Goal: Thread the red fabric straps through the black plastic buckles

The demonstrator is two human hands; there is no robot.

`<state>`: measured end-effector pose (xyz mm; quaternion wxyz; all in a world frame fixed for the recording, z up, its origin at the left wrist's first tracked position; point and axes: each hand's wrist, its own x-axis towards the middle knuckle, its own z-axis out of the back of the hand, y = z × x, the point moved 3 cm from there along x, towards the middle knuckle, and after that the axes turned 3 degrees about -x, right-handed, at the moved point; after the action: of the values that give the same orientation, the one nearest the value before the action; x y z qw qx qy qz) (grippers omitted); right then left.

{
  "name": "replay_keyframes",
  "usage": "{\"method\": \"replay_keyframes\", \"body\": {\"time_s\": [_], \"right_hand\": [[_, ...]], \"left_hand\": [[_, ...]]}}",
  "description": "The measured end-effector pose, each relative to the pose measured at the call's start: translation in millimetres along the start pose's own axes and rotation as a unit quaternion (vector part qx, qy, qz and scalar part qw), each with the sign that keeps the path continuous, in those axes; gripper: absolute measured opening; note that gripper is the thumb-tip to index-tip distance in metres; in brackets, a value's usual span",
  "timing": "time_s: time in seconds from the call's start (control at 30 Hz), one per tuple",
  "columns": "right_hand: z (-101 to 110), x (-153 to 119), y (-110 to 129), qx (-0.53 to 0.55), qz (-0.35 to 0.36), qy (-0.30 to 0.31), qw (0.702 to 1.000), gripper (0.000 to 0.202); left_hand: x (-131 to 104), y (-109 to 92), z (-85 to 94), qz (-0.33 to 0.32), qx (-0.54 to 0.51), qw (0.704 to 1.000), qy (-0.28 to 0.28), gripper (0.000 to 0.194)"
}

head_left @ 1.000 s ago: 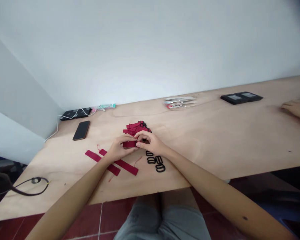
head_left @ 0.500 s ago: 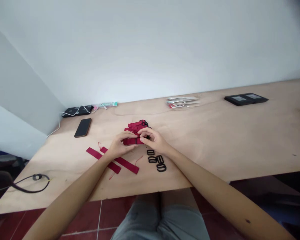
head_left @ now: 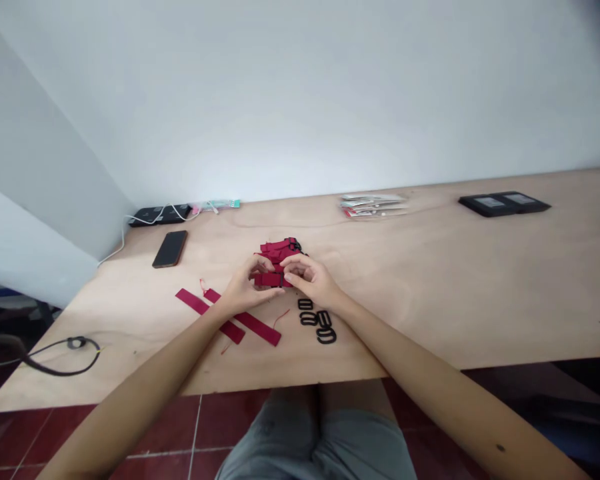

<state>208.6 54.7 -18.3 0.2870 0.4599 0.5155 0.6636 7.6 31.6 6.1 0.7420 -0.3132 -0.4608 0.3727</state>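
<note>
Between my hands lies a red strap piece with a dark slider on it. My left hand is at its left side, thumb and fingers apart around it. My right hand is pinched at its right end, with the fingertips on the strap. Just behind them sits a pile of red straps with black buckles. Two flat red strips with loose threads lie beside my left forearm. Several black plastic sliders rest near my right wrist.
A phone and black boxes with a white cable are at the left. Plastic packets lie near the wall, and a black case is at the right. A black cable loop sits on the left of the wooden table.
My left thumb and fingers have spread wider apart at the strap. The view has shifted slightly, and the other person's hand at the right edge is out of view.
</note>
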Motion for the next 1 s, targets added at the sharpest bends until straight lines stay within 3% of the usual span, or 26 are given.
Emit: {"method": "replay_keyframes", "body": {"time_s": [0.1,0.2,0.43,0.57,0.73,0.87,1.0], "right_hand": [[4.1,1.1,0.8,-0.004,0.013,-0.045,0.999,0.028],[5.9,0.2,1.5,-0.006,0.015,-0.056,0.998,0.029],[4.0,-3.9,5.8,-0.147,0.071,0.009,0.987,0.039],[6.7,-3.6,11.7,-0.184,0.086,-0.015,0.979,0.028],[11.6,-2.8,13.9,-0.174,0.100,-0.076,0.977,0.025],[13.5,-2.6,11.7,-0.172,0.081,-0.101,0.977,0.031],[21.8,-1.5,13.5,-0.201,0.084,-0.169,0.961,0.025]], "left_hand": [[0.4,4.6,1.6,0.044,-0.007,0.999,-0.027,0.041],[1.2,8.2,-1.4,0.070,-0.019,0.997,0.008,0.041],[4.1,-0.2,-4.2,0.072,-0.076,0.992,0.077,0.037],[6.9,1.7,1.3,0.091,-0.110,0.988,0.051,0.036],[9.0,21.2,13.7,0.111,-0.184,0.976,-0.020,0.035],[9.4,28.0,16.5,0.110,-0.172,0.978,-0.041,0.037],[9.4,24.6,13.8,0.119,-0.129,0.983,-0.053,0.038]]}}
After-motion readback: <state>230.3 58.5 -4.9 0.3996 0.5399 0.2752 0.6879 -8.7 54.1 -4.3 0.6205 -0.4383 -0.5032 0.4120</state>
